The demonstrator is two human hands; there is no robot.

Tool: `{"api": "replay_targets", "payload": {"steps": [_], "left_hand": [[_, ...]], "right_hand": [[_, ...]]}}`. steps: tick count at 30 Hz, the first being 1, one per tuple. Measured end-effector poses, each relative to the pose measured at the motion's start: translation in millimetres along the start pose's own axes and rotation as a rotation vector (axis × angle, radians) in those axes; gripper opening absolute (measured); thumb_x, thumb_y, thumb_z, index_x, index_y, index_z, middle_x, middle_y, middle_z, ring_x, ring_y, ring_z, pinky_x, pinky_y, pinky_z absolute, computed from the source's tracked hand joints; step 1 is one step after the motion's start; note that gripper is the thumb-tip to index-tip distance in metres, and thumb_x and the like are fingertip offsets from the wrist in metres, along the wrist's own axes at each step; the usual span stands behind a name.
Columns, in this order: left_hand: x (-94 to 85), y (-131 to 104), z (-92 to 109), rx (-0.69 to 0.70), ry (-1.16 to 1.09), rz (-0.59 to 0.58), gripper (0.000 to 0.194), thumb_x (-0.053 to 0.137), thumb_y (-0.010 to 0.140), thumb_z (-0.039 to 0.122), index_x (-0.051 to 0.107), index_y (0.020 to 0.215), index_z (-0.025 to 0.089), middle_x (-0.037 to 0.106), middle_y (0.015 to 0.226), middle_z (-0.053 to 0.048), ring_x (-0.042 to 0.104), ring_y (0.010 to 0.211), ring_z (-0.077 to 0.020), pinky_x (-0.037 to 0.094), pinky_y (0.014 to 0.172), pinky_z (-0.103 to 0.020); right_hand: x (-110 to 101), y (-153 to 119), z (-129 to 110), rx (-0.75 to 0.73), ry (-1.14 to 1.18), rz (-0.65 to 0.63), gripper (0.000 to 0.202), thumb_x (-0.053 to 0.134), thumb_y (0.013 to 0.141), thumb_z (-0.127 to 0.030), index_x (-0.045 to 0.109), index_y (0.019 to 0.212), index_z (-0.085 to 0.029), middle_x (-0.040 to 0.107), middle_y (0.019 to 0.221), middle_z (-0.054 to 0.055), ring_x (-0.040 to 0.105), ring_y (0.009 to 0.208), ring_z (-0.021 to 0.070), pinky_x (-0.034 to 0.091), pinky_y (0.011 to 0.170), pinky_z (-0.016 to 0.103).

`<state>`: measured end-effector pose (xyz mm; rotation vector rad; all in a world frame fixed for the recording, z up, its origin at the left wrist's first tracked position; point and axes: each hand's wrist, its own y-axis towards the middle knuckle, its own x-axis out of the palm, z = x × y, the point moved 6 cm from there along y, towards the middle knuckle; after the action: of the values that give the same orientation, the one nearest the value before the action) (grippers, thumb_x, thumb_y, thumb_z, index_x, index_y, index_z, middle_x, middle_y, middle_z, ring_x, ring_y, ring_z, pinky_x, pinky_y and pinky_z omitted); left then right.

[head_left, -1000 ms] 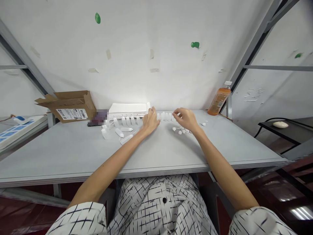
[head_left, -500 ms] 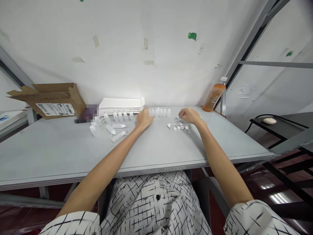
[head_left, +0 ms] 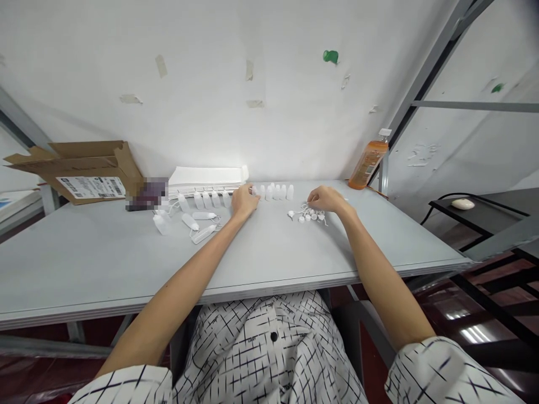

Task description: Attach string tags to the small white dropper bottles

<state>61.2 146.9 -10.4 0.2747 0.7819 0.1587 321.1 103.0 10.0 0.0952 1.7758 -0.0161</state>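
Note:
My left hand (head_left: pixel 244 202) is at the right end of the white sheets, its fingers closed around a small white plastic bottle (head_left: pixel 254 191), mostly hidden by the fingers. Right of it stands a row of uncapped white bottles (head_left: pixel 277 193). My right hand (head_left: pixel 323 198) hovers low over a small pile of white caps (head_left: pixel 307 217) with thin straps. Its fingers are pinched together, and what lies between them is hidden. Left of my left hand several capped bottles (head_left: pixel 206 200) stand upright. Nearer the front, several capped bottles (head_left: pixel 204 234) lie on their sides.
White sheets (head_left: pixel 206 175) are stacked against the wall. An opened cardboard box (head_left: pixel 90 174) and a dark blurred object (head_left: pixel 147 194) occupy the left. An orange drink bottle (head_left: pixel 369 163) leans at the back right. The grey table's front edge (head_left: pixel 269 292) runs before my lap.
My left hand has shifted slightly left, and its fingers have drawn in, uncovering more of the bottle row. My right hand has lowered slightly toward the caps.

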Motion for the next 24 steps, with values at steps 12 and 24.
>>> {"api": "replay_targets", "payload": {"steps": [12,24], "left_hand": [[-21.4,-14.9,18.3,0.158,0.053,0.172,0.023,0.071,0.081,0.027,0.061,0.102,0.026,0.075,0.108,0.000,0.069,0.096,-0.0217,0.045,0.076,-0.029],[-47.0,-43.2,39.5,0.512,0.111,0.100,0.024,0.060,0.087,0.032,0.072,0.103,0.020,0.074,0.095,-0.004,0.063,0.071,-0.0148,0.045,0.070,-0.028]], "right_hand": [[-13.6,3.9,9.7,0.091,0.089,0.293,0.021,0.056,0.081,-0.017,0.075,0.089,-0.020,0.077,0.100,0.008,0.069,0.096,0.0266,0.050,0.077,0.033],[-32.2,-19.3,-28.4,-0.213,1.132,0.443,0.008,0.063,0.068,-0.020,0.063,0.062,-0.016,0.069,0.067,0.005,0.070,0.075,0.0196,0.062,0.064,0.030]]}}
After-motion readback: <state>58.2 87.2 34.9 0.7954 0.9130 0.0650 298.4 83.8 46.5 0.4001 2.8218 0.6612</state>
